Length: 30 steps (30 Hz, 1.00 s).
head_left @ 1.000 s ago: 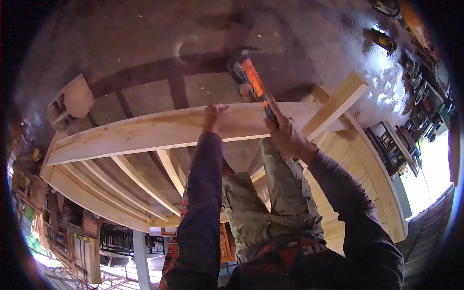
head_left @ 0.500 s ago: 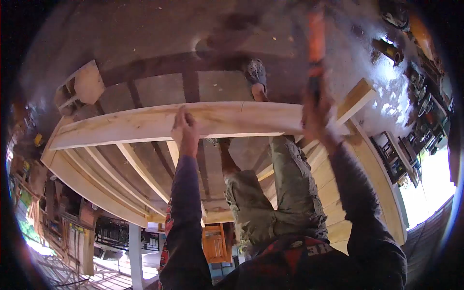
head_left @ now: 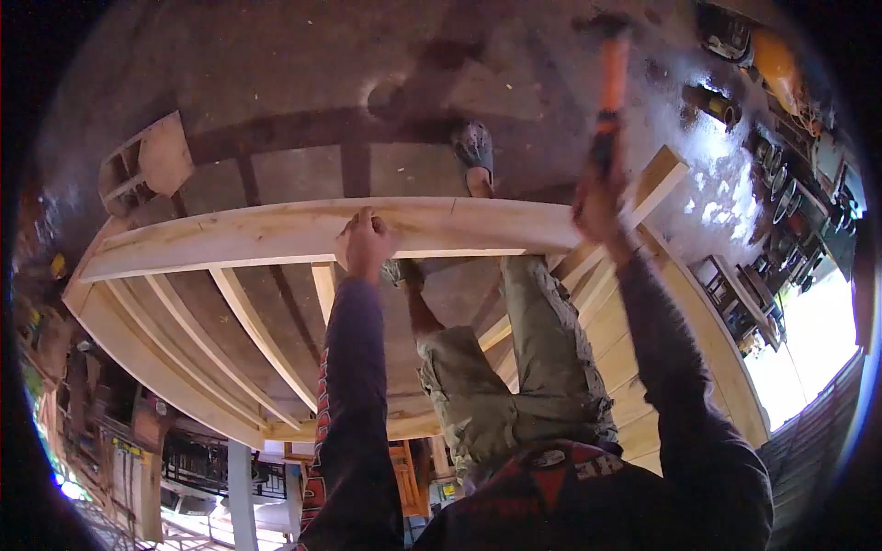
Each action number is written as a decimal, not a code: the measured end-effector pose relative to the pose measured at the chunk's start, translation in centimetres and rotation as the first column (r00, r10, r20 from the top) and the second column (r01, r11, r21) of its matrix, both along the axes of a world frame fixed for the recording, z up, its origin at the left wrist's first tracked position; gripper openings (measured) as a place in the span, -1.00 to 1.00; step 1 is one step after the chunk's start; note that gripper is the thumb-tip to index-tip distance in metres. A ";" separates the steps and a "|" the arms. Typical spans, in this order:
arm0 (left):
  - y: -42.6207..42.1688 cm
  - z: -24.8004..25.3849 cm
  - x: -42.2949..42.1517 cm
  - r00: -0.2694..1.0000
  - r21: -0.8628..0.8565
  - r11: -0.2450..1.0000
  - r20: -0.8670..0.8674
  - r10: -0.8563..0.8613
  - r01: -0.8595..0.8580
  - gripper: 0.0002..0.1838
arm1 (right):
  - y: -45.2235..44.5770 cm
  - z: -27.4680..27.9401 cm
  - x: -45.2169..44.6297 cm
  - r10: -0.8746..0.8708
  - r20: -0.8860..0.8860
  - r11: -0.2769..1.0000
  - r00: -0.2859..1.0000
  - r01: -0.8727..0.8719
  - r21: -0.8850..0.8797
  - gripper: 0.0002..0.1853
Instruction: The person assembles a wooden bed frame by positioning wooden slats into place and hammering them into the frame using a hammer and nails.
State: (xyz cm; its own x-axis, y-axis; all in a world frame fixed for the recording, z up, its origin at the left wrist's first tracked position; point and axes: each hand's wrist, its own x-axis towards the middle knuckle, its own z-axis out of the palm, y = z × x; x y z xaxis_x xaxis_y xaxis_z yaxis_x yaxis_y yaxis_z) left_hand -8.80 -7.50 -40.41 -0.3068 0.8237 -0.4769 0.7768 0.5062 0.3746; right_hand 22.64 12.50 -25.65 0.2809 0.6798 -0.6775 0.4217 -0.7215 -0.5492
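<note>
A long pale wooden board [head_left: 266, 225] spans the near side of a slatted wooden frame. My left hand [head_left: 367, 244] rests on the board near its middle, fingers closed together; whatever they pinch is too small to make out. Raised at the right is my right hand [head_left: 599, 207], wrapped round the black grip of a hammer [head_left: 614, 83]. The hammer's orange shaft points away from me, and its dark head is blurred above the floor. My right hand is over the board's right end, close to a squared wooden post [head_left: 660, 184].
Several slats [head_left: 262, 331] run across the frame, with planks [head_left: 634, 367] at its right. My legs [head_left: 551, 349] stand within the frame, one shoe [head_left: 473, 147] beyond the board. A small wooden piece [head_left: 165, 156] lies at left; tools and scraps [head_left: 781, 184] line the right.
My left hand has shifted slightly right along the board, its fingers more curled. The hammer stays raised in my right hand, its head now in view. The view has shifted a little.
</note>
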 end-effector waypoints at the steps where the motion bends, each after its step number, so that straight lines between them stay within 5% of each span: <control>1: 0.5 0.5 -0.1 1.000 0.006 1.000 -0.002 0.004 -0.004 -0.81 | -4.4 -1.6 0.1 0.200 -0.103 0.980 0.974 -0.198 0.035 -0.63; 3: 1.4 1.9 -0.5 0.998 -0.161 0.987 -0.055 -0.013 0.004 -0.81 | -9.1 -0.9 -0.3 0.422 -0.330 0.829 0.845 -0.506 -0.237 -0.58; 5: 0.6 0.4 -1.0 0.999 -0.046 0.999 -0.050 -0.023 0.020 -0.82 | -8.6 -0.5 -0.4 0.410 -0.449 0.625 0.794 -0.603 -0.496 -0.51; 9: -0.6 0.0 -1.2 1.000 -0.038 0.999 0.018 -0.012 0.013 -0.83 | -3.7 1.4 -1.1 0.182 -0.320 0.929 0.930 -0.269 -0.254 -0.57; 13: -0.7 0.3 -0.5 1.000 0.022 1.000 0.023 0.013 -0.013 -0.85 | -2.9 0.9 -1.8 0.170 -0.109 0.970 0.979 -0.186 -0.154 -0.49; 15: -0.5 -0.2 -0.4 0.991 -0.021 0.999 -0.131 -0.031 0.029 -0.86 | -7.9 -4.0 1.0 0.547 0.043 0.805 0.836 -0.540 0.245 -0.39; 17: -0.9 0.2 -0.7 0.989 -0.095 0.995 -0.145 -0.017 0.003 -0.86 | -11.1 -3.7 1.3 0.772 -0.090 0.634 0.629 -0.772 0.046 -0.33; 18: -0.3 0.1 -1.0 0.988 -0.173 0.985 -0.153 -0.009 -0.018 -0.86 | -10.5 -0.1 -0.8 0.549 -0.363 0.607 0.753 -0.658 -0.446 -0.33; 19: 1.3 0.1 -1.1 0.986 -0.149 0.988 -0.165 0.011 -0.036 -0.86 | -9.6 -0.1 -1.0 0.570 -0.358 0.607 0.739 -0.673 -0.422 -0.33; 23: 0.4 1.6 -0.9 0.991 0.054 0.998 -0.132 0.026 -0.018 -0.88 | -10.9 -0.4 -1.3 0.155 -0.353 0.841 0.923 -0.311 -0.443 -0.27; 25: 0.7 2.0 -0.4 0.988 0.036 0.998 -0.141 0.056 -0.052 -0.91 | -11.5 -0.9 -3.1 0.491 -0.082 0.869 0.868 -0.480 0.119 -0.24; 26: 1.3 2.1 -0.5 0.988 0.052 0.997 -0.142 0.056 -0.049 -0.91 | -10.6 0.6 -1.8 0.351 -0.332 0.767 0.876 -0.472 -0.434 -0.19; 29: 1.3 1.4 -1.1 0.983 -0.092 0.995 -0.181 0.013 -0.031 -0.92 | -8.6 -2.3 0.1 0.536 -0.463 0.626 0.706 -0.701 -0.342 -0.15; 30: 1.1 1.1 -1.5 0.993 -0.092 0.994 -0.107 0.040 -0.050 -0.93 | -8.3 -1.5 -0.2 0.357 -0.426 0.726 0.831 -0.534 -0.434 -0.19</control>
State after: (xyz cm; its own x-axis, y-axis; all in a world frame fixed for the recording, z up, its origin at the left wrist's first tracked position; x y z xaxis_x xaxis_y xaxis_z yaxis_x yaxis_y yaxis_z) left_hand -10.28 -6.43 -39.31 -0.3948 0.7607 -0.5153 0.7848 0.5708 0.2413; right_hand 22.41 4.19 -27.19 -0.2342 0.1951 -0.9524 0.6509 -0.6962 -0.3027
